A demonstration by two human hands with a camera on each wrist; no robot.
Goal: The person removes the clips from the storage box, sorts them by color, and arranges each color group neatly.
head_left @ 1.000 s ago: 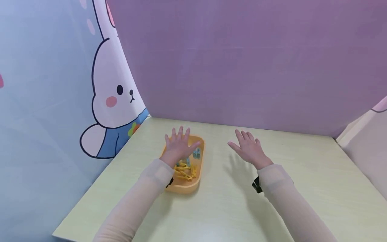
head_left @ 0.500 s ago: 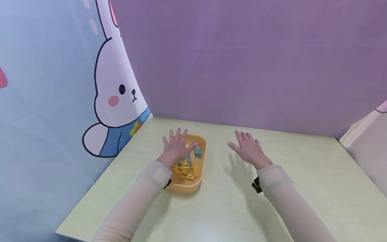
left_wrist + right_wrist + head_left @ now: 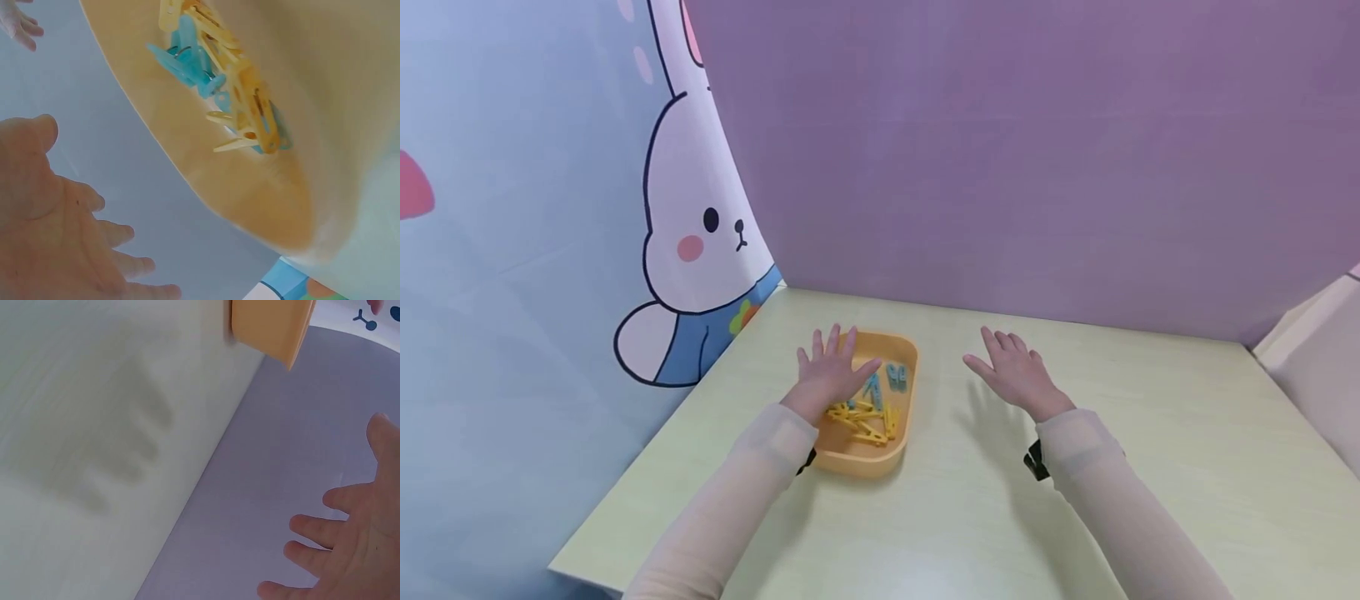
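My left hand (image 3: 829, 372) hovers over the left side of an orange basket (image 3: 857, 468), its fingers spread and holding nothing. Inside the basket lie several yellow clothespins (image 3: 868, 435) toward the near end and several blue clothespins (image 3: 897, 377) farther back. The left hand hides part of the basket in the head view. In the left wrist view the yellow clothespins (image 3: 250, 103) and blue clothespins (image 3: 187, 59) lie in a loose heap. To the right of the basket, my right hand (image 3: 1018, 372) hangs above the table with straight fingers, touching nothing; its shadow falls below it.
The basket stands on a pale table (image 3: 955, 517), left of the middle. A purple backdrop (image 3: 1000, 167) rises behind the table's far edge. At the left hangs a light blue cloth (image 3: 512, 292) with a cartoon rabbit.
My left hand has shifted slightly left and toward me over the basket, baring more clothespins. The view has turned a little left. My right hand looks almost still.
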